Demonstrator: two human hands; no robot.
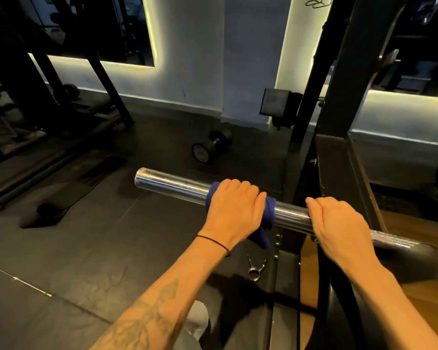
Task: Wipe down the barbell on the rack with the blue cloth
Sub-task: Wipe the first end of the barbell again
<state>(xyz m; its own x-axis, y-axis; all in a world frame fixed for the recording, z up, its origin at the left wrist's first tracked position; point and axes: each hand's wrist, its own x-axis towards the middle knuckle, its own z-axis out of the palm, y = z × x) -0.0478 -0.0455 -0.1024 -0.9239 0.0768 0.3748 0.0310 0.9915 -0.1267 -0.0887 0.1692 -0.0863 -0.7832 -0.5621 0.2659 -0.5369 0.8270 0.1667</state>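
The barbell (177, 184) lies on the rack (339, 117), its long axis running from the free chrome sleeve end at upper left to lower right. The left hand (232, 209) curls its grip round the blue cloth (267, 223) wrapped on the sleeve; unwiped chrome extends leftward. The right hand (339, 223) grips bare bar beside the upright.
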